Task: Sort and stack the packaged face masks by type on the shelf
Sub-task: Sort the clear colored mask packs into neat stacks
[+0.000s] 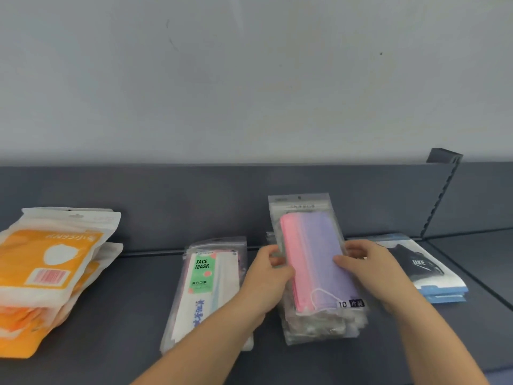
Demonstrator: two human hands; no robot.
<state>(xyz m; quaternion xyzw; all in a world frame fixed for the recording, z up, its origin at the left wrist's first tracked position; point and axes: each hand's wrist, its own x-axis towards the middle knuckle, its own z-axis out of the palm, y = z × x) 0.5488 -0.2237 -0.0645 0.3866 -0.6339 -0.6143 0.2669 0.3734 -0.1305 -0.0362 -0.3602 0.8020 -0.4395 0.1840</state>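
A clear pack of pink-to-purple masks [313,254] tops a stack of like packs in the middle of the dark grey shelf [116,323]. My left hand [270,269] grips the pack's left edge and my right hand [366,262] grips its right edge, thumb on the front. To the left lies a pile of clear packs with a green "FACE MASK" label [205,282]. Orange and white packs [47,268] are heaped at the far left. Packs with black masks and blue card [424,270] are stacked at the right.
The shelf's dark back panel [194,201] rises behind the piles, with a pale wall above. A notched upright bracket [441,195] stands at the right, and another shelf section [483,262] continues beyond it. Bare shelf shows between the orange heap and the green-label pile.
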